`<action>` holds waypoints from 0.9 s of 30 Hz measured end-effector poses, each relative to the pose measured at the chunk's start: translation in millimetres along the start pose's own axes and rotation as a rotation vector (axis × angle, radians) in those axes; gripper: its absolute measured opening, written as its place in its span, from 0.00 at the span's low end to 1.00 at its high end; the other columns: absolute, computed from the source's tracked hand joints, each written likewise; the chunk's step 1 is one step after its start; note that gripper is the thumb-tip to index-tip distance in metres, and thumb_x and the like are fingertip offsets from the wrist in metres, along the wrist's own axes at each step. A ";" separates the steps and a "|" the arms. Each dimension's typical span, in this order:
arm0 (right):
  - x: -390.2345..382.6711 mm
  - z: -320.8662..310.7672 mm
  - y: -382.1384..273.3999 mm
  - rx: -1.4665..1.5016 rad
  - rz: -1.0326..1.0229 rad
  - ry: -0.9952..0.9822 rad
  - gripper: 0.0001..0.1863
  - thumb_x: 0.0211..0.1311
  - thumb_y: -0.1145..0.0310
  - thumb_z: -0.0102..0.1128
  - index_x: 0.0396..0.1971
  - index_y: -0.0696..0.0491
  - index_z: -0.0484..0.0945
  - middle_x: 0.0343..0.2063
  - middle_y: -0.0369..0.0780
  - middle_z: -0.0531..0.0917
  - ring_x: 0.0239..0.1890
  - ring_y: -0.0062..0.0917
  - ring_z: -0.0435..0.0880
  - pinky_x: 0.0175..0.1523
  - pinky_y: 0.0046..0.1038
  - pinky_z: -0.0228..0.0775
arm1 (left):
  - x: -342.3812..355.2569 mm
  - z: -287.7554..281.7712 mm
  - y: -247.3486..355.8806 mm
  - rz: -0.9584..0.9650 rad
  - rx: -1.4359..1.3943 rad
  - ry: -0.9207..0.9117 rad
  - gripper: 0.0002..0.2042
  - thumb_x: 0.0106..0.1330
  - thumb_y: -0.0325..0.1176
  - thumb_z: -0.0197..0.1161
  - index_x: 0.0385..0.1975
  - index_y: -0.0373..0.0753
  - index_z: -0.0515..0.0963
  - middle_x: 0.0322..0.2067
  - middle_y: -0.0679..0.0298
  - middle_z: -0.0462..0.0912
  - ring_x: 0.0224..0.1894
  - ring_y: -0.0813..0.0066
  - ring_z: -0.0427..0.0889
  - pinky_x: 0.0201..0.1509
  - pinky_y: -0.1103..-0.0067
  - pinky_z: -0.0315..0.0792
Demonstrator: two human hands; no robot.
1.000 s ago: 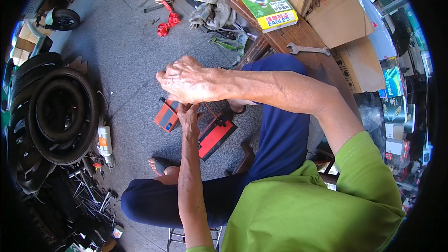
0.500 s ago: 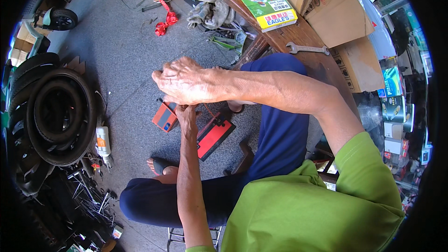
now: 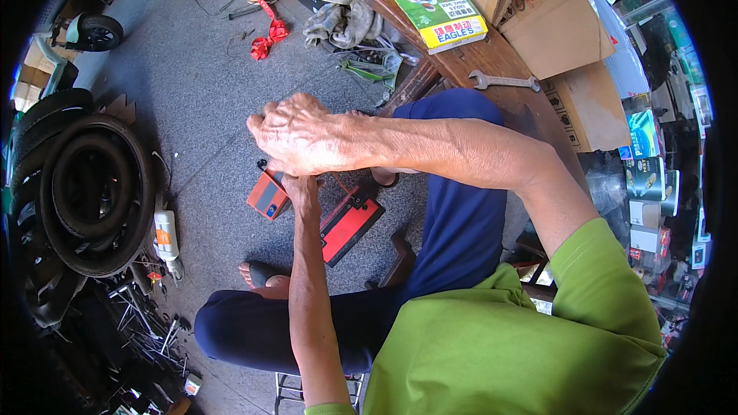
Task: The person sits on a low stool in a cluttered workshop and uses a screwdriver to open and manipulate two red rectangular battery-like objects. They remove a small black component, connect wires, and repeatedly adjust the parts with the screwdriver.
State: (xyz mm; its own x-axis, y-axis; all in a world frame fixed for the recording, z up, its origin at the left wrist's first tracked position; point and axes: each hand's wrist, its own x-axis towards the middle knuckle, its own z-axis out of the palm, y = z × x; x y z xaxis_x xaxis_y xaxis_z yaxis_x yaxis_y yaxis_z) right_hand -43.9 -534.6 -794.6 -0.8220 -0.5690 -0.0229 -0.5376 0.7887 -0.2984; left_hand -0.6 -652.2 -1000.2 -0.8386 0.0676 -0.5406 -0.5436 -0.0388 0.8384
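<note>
My right hand [image 3: 296,137] reaches across from the right, knuckles up and fingers curled down, over my knees. My left hand [image 3: 301,184] comes up from below and is mostly hidden under the right one. Only its wrist and the heel of the palm show. Whatever the two hands hold between them is covered. Below them on the grey floor lie a small red and black box [image 3: 267,196] and a larger flat red and black case [image 3: 350,224].
Stacked black tyres [image 3: 92,192] and a white bottle [image 3: 165,234] lie at the left. A wooden bench [image 3: 492,61] at the right carries a wrench [image 3: 503,81], a green box [image 3: 430,0] and cardboard boxes [image 3: 530,8]. Rags, a red strap and a bucket lie on the far floor.
My right hand has drifted slightly to the left while staying on top of the left hand. Nothing else has moved.
</note>
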 end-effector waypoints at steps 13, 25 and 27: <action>-0.9 -1.6 -4.5 -0.018 0.045 -0.002 0.24 0.52 0.59 0.62 0.41 0.65 0.74 0.36 0.54 0.80 0.41 0.41 0.83 0.43 0.37 0.76 | 5.6 -11.4 -7.6 0.116 -0.011 0.094 0.08 0.59 0.28 0.58 0.38 0.34 0.73 0.26 0.62 0.81 0.23 0.75 0.79 0.21 0.82 0.69; -3.9 4.0 3.9 -0.065 -0.057 0.046 0.21 0.51 0.66 0.61 0.40 0.66 0.73 0.35 0.54 0.80 0.39 0.44 0.82 0.42 0.40 0.75 | -26.7 -14.7 -2.2 -0.018 0.171 0.045 0.08 0.58 0.27 0.56 0.33 0.28 0.75 0.24 0.60 0.80 0.22 0.73 0.82 0.21 0.80 0.72; -1.2 6.9 5.2 -0.048 -0.112 0.076 0.21 0.50 0.67 0.61 0.40 0.66 0.72 0.35 0.55 0.80 0.39 0.45 0.82 0.42 0.41 0.75 | -28.4 -19.2 -11.8 0.015 0.213 -0.002 0.08 0.58 0.26 0.56 0.32 0.27 0.75 0.23 0.59 0.80 0.21 0.73 0.81 0.21 0.79 0.72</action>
State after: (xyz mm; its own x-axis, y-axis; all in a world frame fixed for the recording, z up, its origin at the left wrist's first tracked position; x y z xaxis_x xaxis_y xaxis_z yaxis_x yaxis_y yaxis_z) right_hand -44.5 -531.3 -802.7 -0.7670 -0.6365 0.0807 -0.6338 0.7322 -0.2494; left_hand 29.0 -672.9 -996.1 -0.8463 0.0706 -0.5280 -0.5110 0.1720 0.8422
